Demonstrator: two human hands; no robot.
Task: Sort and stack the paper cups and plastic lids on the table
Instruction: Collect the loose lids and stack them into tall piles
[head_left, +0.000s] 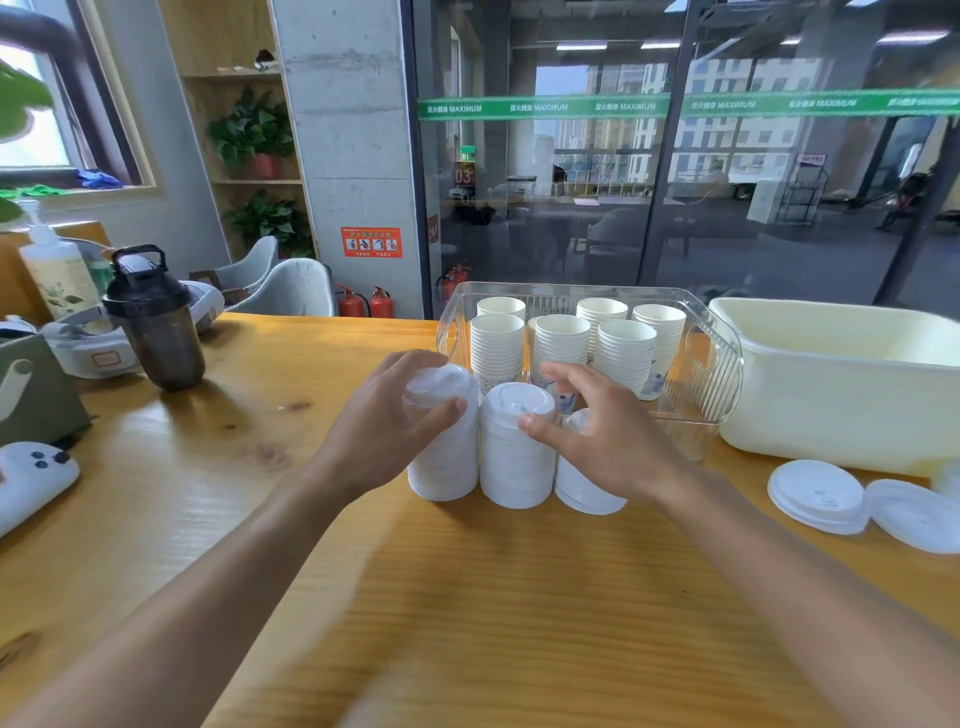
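On worktop (467, 597), left hand (384, 436) curls round left lid stack (447, 452); right hand (597, 436) spread, thumb touching middle lid stack (514, 457). Square columns gently, avoid toppling.

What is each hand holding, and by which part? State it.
Left hand grips the left lid stack near its top. Right hand touches the middle lid stack; a grip cannot be told.

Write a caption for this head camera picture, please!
Two hands steady three stacks of white lids beside a clear bin of paper cups.
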